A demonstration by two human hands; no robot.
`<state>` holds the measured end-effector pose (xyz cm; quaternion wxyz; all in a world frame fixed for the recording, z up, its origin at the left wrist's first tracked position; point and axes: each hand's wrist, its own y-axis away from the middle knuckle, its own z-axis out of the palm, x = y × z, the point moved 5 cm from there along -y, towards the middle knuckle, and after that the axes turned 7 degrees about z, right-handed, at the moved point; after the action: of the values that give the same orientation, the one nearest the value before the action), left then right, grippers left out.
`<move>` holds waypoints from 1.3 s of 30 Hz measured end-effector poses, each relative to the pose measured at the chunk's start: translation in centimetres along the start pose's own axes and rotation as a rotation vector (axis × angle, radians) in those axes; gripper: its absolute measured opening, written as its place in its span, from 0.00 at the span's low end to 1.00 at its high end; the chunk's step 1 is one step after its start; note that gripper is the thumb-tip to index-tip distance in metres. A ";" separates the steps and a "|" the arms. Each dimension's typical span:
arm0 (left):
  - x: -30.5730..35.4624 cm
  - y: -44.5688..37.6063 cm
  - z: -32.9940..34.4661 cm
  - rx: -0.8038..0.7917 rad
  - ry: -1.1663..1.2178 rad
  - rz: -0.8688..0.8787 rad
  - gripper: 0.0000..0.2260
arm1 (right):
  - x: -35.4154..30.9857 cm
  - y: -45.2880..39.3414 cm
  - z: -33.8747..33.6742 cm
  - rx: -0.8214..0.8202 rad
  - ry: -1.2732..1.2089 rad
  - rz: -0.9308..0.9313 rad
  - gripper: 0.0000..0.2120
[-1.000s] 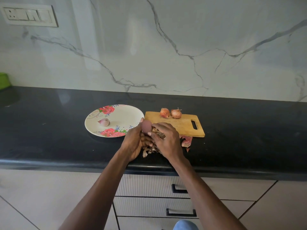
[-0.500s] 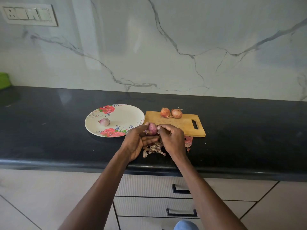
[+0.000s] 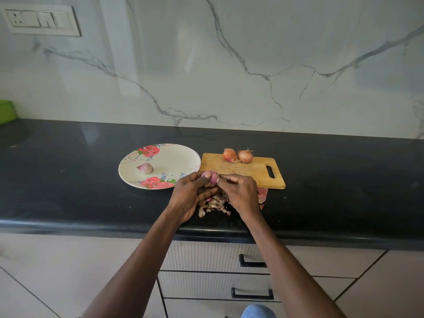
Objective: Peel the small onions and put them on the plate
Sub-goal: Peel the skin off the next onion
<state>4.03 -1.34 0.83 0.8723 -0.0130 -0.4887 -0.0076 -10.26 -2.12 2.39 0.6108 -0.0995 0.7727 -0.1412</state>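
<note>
- Our left hand [image 3: 187,195] has its fingers curled round the half-peeled onion [image 3: 212,177], thumb across the top, just off the cutting board's [image 3: 243,172] front-left corner.
- Our right hand [image 3: 241,191] is curled too, fingertips pinching at the right side of that same onion; we cannot tell whether it grips skin or the bulb itself.
- The onion sits between the 2 hands, raised over the board's near edge, pink flesh showing on top.
- Peel scraps [image 3: 214,204] lie on the black counter [image 3: 68,191] in front of the board, directly under both hands; 1 reddish piece [image 3: 262,195] pokes out at the board's front edge, right of our right hand.
- 2 unpeeled onions [image 3: 238,155] sit touching side by side at the board's far edge, well apart from the hands.
- The floral plate [image 3: 174,161] lies just left of the board, rim almost touching it.
- 1 peeled onion [image 3: 145,168] rests on the plate, left of its centre.
- The left hand is near the plate's front-right rim, not touching it as far as we can see.
</note>
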 end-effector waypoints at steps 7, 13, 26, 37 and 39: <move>-0.1 -0.1 -0.3 0.023 0.036 -0.006 0.13 | 1.1 -0.4 -0.2 0.043 -0.012 0.030 0.11; -0.3 -0.2 -0.4 0.015 -0.019 0.007 0.12 | 0.6 -0.3 0.1 0.025 -0.001 0.067 0.08; -0.1 -0.1 -0.1 -0.025 -0.027 -0.004 0.12 | 1.2 -0.5 -0.4 0.097 -0.029 0.095 0.16; 0.0 -0.2 -0.4 0.024 -0.041 0.006 0.15 | 1.5 -0.7 -0.2 0.075 -0.022 0.127 0.08; 0.0 -0.2 -0.5 0.026 -0.029 0.015 0.16 | 1.5 -0.6 -0.1 0.040 -0.057 0.142 0.05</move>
<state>4.47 -1.56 0.56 0.8652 -0.0052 -0.5013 0.0056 -10.75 -3.19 1.30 0.6430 -0.0361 0.7571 -0.1100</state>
